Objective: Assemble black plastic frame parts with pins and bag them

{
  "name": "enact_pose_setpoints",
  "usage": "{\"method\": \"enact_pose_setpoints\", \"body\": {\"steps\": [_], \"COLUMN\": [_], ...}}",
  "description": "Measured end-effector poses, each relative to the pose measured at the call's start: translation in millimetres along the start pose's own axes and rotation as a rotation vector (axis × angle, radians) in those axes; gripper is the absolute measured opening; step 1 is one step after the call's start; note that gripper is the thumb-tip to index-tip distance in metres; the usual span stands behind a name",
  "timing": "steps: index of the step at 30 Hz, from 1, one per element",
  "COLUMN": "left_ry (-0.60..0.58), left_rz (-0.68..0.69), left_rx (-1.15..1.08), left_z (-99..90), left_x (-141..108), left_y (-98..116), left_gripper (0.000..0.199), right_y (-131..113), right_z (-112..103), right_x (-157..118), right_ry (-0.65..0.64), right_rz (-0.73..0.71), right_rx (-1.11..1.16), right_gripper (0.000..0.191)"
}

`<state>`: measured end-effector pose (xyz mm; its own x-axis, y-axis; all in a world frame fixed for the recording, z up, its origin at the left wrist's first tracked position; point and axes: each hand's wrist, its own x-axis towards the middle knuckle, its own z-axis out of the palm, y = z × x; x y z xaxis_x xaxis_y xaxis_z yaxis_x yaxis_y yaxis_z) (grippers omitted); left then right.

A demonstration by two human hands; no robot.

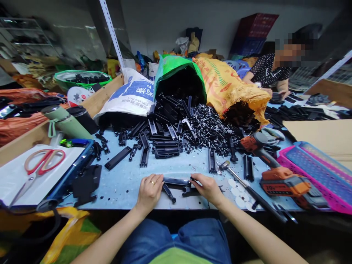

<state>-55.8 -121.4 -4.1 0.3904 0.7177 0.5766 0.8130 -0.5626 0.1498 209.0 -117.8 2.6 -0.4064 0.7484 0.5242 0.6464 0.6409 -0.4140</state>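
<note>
Near the table's front edge, a long black plastic bar lies level between my two hands. My left hand has its fingers closed on the bar's left end. At the other end, my right hand pinches the bar's tip between thumb and fingers. Just below the bar sits a short black arm-like part with a round end, close to my left fingers. Another black part lies under the bar and runs partly behind my right hand.
A heap of black parts and screws spills from a green sack and an orange sack. To the right lie a hammer, a cordless drill and a pink basket. Scissors rest at left. A co-worker sits opposite.
</note>
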Motion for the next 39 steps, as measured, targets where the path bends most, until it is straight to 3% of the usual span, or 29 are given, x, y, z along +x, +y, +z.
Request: {"method": "enact_pose_setpoints", "body": {"steps": [3,5,8,10,14,17,21,23,26,28,29,31,34,37,39], "left_ry": [0.021,-0.023,-0.219,-0.352,-0.446,-0.378,-0.226,-0.139,0.080,0.212,0.247,0.240,0.078,-0.170,-0.254], "left_rz": [0.003,0.082,0.298,0.363,0.214,0.114,0.035,-0.046,-0.149,-0.109,-0.044,0.105,0.195,0.235,0.210], "left_rx": [0.003,-0.031,-0.122,-0.143,-0.111,-0.295,-0.820,-0.950,-1.013,-0.961,-0.888,-0.666,-0.315,-0.136,-0.084], "left_z": [-0.8,0.6,7.5,15.1,19.2,-4.5,-51.4,-63.6,-60.0,-48.1,-40.9,-26.1,-4.0,17.2,28.7], "left_x": [3.3,7.8,20.9,33.2,54.5,57.0,46.9,41.3,35.3,33.4,33.1,33.9,38.0,46.4,56.5], "left_y": [1.5,4.5,12.2,18.2,28.7,38.5,60.1,74.6,96.1,102.2,100.4,85.5,46.0,14.0,3.6], "left_gripper": [0.024,0.028,0.039,0.043,0.036,0.051,0.060,0.059,0.058,0.061,0.062,0.067,0.065,0.049,0.042], "right_y": [1.7,0.8,1.0,4.0,8.6,-3.6,-38.8,-56.4,-75.3,-77.7,-74.2,-56.3,-9.0,40.7,64.9], "right_z": [-0.9,-4.2,-12.4,-18.2,-32.9,-53.2,-67.2,-51.1,0.6,34.8,45.8,50.7,22.4,-13.4,-27.3], "right_x": [-3.4,-7.4,-16.8,-23.1,-21.0,-4.0,13.2,14.9,19.2,27.9,33.5,43.7,48.3,43.0,39.7], "right_ry": [-0.117,-0.181,-0.287,-0.311,-0.296,-0.297,-0.247,-0.157,0.112,0.321,0.362,0.312,0.145,0.068,-0.042], "right_rz": [-0.093,-0.122,-0.103,-0.016,0.122,0.000,-0.081,0.004,0.162,0.223,0.243,0.277,0.366,0.666,0.845], "right_rx": [-0.025,-0.028,-0.092,-0.219,-0.368,-0.098,0.519,0.691,0.756,0.676,0.614,0.421,-0.049,-0.501,-0.632], "right_gripper": [0.025,0.032,0.050,0.056,0.050,0.054,0.057,0.055,0.059,0.063,0.058,0.048,0.046,0.052,0.057]}}
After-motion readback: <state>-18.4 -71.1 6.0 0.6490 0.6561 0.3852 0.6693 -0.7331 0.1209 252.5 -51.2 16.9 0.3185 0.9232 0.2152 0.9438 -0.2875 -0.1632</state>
